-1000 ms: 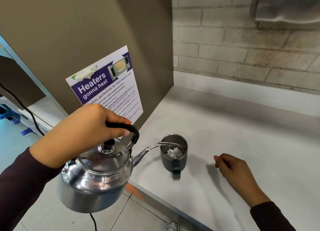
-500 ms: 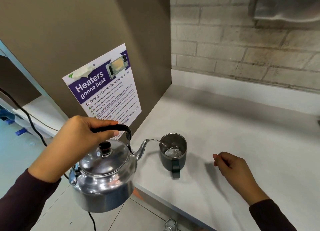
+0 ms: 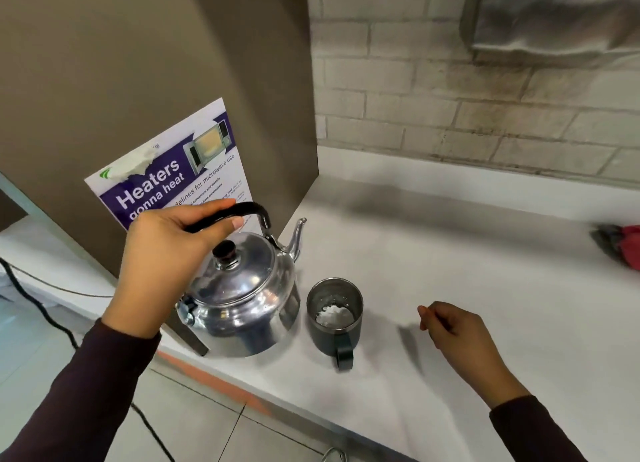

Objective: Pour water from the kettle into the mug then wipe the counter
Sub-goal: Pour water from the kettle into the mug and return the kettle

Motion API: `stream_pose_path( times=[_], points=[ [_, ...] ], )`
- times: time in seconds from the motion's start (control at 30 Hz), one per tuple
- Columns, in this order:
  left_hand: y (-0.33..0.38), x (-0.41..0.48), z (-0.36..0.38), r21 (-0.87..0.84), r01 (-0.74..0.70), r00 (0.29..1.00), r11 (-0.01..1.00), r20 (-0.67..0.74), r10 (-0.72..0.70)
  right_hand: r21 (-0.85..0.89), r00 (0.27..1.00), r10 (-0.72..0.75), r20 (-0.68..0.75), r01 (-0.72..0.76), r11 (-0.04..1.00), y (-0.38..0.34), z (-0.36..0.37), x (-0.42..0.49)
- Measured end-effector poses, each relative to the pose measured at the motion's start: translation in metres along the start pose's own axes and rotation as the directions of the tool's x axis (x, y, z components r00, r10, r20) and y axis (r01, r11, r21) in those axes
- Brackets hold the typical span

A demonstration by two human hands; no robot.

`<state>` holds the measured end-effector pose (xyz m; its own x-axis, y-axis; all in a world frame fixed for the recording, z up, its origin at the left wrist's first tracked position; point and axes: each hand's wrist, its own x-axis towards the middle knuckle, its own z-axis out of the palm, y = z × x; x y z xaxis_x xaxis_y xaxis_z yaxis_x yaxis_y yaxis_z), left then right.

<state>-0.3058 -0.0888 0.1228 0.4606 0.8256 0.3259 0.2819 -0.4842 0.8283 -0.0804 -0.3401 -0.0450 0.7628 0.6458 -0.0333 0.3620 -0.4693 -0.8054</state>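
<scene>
The left hand (image 3: pixel 173 250) is closed around the black handle (image 3: pixel 239 212) of the kettle (image 3: pixel 242 299), fingers wrapped over the top of the bar with the thumb tip pressed against its underside. The kettle is shiny metal, upright, with a black knob on its domed lid, and its base sits at or just above the near left part of the counter (image 3: pixel 450 271); whether it fully rests there cannot be told. Its spout (image 3: pixel 298 233) points up and away, towards the back, and no water runs from it. The right hand (image 3: pixel 453 330) hovers low over the counter with nothing in it, fingers curled loosely inward and a shadow just beside it on the surface. Between the two hands, just right of the kettle, stands the mug (image 3: pixel 334 318), dark outside and metal inside, upright, with its handle turned towards the near edge; something pale and glinting lies at its bottom. Both forearms wear dark sleeves. Below the counter edge a black cable (image 3: pixel 41 309) trails across a tiled floor. Farther back on the left a brown panel carries a poster (image 3: pixel 166 181) reading "Heaters gonna heat". At the far right edge of the counter lies a bunched cloth (image 3: pixel 623 245), grey and red, well apart from the mug. A pale brick wall (image 3: pixel 450 108) rises behind.
</scene>
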Motion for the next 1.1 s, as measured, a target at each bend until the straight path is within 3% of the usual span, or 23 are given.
stream_pose_path(
  times=[0.3, 0.57, 1.1],
  points=[
    [0.028, 0.066, 0.039, -0.075, -0.164, 0.986, 0.984, 0.023, 0.166, 0.002, 0.992, 0.065, -0.112, -0.065, 0.998, -0.010, -0.007, -0.001],
    [0.056, 0.121, 0.104, -0.185, -0.273, 0.945, 0.944, 0.134, 0.299, 0.024, 0.966, 0.119, -0.229, -0.116, 0.993, -0.009, -0.012, 0.003],
    [0.035, 0.180, 0.332, -0.297, -0.150, 0.771, 0.943, 0.562, 0.300, 0.033, 0.865, 0.291, -0.408, -0.304, 0.952, 0.004, -0.026, 0.006]
  ],
)
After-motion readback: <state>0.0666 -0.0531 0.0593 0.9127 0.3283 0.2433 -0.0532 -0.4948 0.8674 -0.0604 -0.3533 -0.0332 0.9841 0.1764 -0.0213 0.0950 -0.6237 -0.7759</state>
